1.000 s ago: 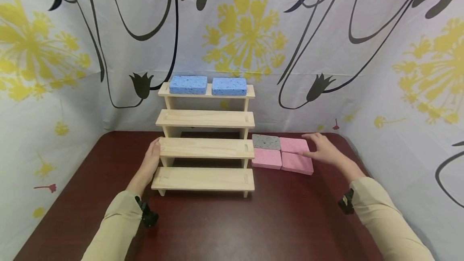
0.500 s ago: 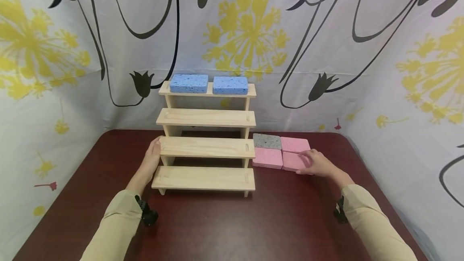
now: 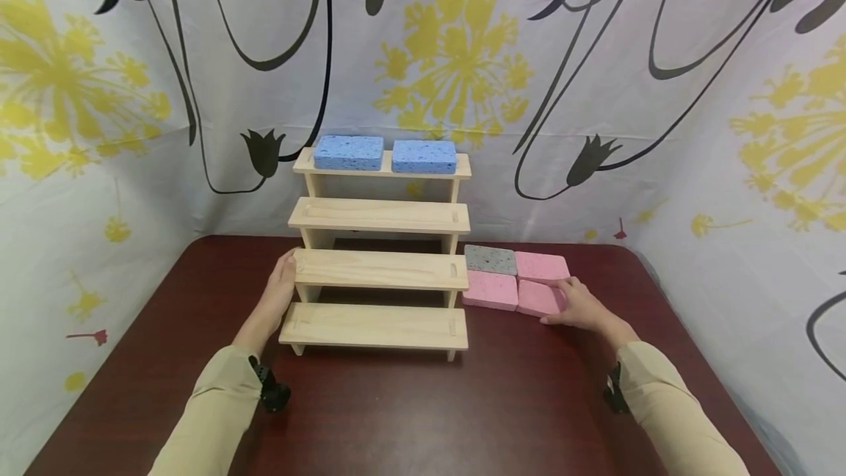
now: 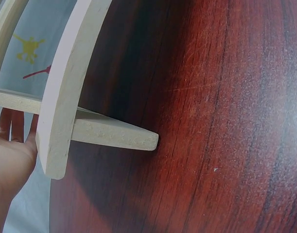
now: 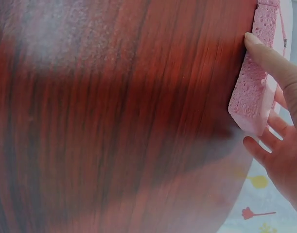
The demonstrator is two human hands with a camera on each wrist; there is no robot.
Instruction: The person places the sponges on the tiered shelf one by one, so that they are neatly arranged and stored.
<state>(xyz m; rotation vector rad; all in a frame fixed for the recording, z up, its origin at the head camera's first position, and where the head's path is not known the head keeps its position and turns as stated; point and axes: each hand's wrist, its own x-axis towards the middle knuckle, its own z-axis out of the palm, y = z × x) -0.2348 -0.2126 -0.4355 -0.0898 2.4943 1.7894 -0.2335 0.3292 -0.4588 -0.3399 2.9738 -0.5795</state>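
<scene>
A four-step wooden rack (image 3: 373, 325) stands on the table, two blue sponges (image 3: 348, 153) (image 3: 424, 157) on its top step. My left hand (image 3: 274, 296) rests against the rack's left side at the second step from the bottom; in the left wrist view its fingers (image 4: 17, 127) lie straight behind the wood. Right of the rack lie a grey sponge (image 3: 490, 259) and three pink ones. My right hand (image 3: 584, 308) pinches the front right pink sponge (image 3: 538, 298); the right wrist view shows the thumb on the near edge of that sponge (image 5: 253, 90), other fingers partly hidden behind.
The back right pink sponge (image 3: 542, 266) and front left pink sponge (image 3: 490, 290) lie against the held one. Patterned cloth (image 3: 463, 79) hangs behind and at both sides of the dark red table (image 3: 396, 410).
My right hand has come forward and left from beside the back right sponge, and its thumb and fingers have closed on the front right one. The left hand stays at the rack.
</scene>
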